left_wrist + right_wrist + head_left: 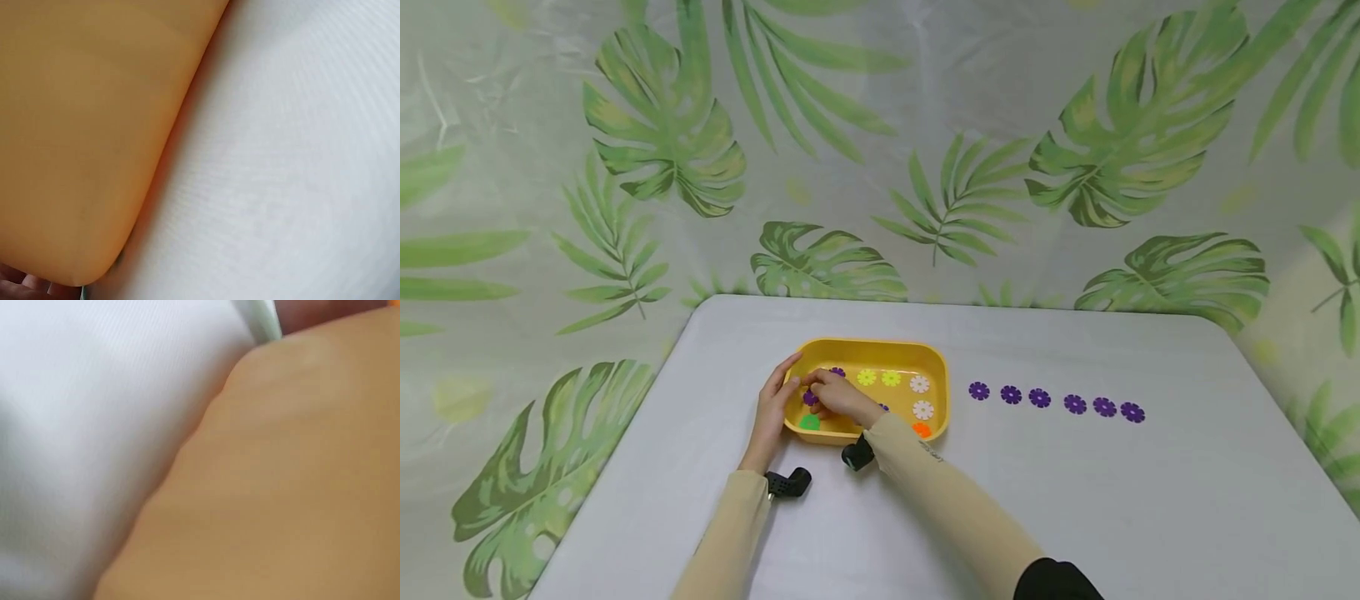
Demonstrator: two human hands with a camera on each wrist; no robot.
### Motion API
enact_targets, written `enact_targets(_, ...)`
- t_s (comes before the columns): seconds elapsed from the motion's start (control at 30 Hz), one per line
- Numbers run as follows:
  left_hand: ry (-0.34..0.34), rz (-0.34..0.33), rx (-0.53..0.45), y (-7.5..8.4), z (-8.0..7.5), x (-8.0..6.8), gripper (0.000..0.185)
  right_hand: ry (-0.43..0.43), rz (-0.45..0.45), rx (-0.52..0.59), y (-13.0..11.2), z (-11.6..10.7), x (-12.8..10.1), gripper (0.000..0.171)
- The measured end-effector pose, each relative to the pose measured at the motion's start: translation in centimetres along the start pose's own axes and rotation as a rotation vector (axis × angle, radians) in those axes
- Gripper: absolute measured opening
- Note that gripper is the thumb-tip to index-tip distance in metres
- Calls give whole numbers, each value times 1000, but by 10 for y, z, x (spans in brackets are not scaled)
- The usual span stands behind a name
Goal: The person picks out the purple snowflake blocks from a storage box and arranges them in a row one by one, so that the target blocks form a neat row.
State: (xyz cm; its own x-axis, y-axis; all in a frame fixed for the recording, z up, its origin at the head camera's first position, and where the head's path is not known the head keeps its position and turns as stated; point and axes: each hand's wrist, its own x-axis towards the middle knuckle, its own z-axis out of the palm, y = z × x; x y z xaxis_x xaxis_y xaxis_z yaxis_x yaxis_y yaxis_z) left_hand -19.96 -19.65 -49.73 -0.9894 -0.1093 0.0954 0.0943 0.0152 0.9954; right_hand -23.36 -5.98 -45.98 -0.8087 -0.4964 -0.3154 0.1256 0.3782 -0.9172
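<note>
A yellow tray (936, 367) sits mid-table and holds flower-shaped discs: yellow-green (867, 377), white (920, 384), orange (922, 430), green (809, 422) and purple. My left hand (784, 382) holds the tray's left rim, fingers along the outer wall and thumb at the edge. The left wrist view shows that wall (81, 137) close up. Reaching into the left part of the tray, my right hand (813, 394) has bent fingers pinching a purple disc (809, 399). The right wrist view is blurred.
Several purple discs (1039, 397) lie in a row on the white table (1075, 517) to the right of the tray. A leaf-patterned cloth (880, 150) hangs behind the table's far edge. Black wrist cameras (790, 482) sit on both forearms.
</note>
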Motion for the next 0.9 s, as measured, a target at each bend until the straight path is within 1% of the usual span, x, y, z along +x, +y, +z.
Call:
enact_targets(0.13, -6, -3, -12, 2, 0, -1, 40, 3, -15, -17, 1, -2, 2, 26)
enact_targets(0.2, -12, -6, -25, 6, 1, -2, 40, 10, -22, -18, 0, -3, 2, 26)
enact_targets(0.23, -18, -4, -33, 9, 1, -3, 40, 20, -6, -21, -2, -3, 0, 26)
enact_targets(0.33, -34, -7, -35, 20, 3, -7, 41, 47, -8, -40, -3, -3, -1, 26)
enact_targets(0.43, -41, -12, -12, 30, 5, -10, 41, 70, -10, -58, -3, -2, -2, 20)
enact_targets(0.5, -38, -18, 3, 32, 6, -11, 41, 90, -9, -76, -3, -2, -3, 16)
enact_targets(0.6, -32, -22, -5, 30, 5, -11, 42, 120, -21, -100, -2, -3, -6, 10)
enact_targets(0.67, -30, -23, -20, 24, 4, -8, 41, 130, -41, -91, -2, -6, -9, 11)
enact_targets(0.83, -12, -19, -18, 5, 1, -2, 41, 90, -82, 11, -4, -24, -24, 18)
enact_targets(0.9, 2, -15, -7, 2, 1, -1, 41, 78, -86, 45, -4, -36, -33, 19)
